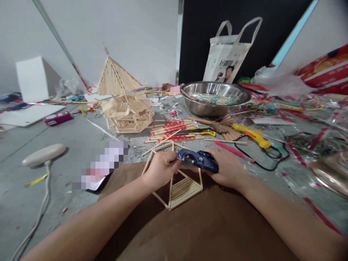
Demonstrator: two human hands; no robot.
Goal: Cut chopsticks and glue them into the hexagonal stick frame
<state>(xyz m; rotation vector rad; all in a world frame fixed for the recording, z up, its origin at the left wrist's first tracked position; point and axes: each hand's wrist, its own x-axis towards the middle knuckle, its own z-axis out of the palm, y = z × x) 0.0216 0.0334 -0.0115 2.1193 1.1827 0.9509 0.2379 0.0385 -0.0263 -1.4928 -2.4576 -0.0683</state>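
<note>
My right hand [227, 165] grips a dark blue hand cutter [199, 160], its head pointing left. Close to that head, my left hand [161, 168] has its thumb and fingers pinched together; what sits between them is too small to make out. Beneath both hands a frame of thin wooden sticks [186, 191] rests on brown cloth [187, 228]. One of its panels is filled with sticks laid side by side. Part of the frame is hidden behind my left hand.
Beyond lie a stick-built pavilion [129, 114] with a pointed roof [116, 78], red-wrapped stick bundles [174, 127], a utility knife [201, 131], and a steel basin [214, 107]. A yellow glue gun [252, 135] is at right; a phone [104, 166] and white corded device [45, 155] at left.
</note>
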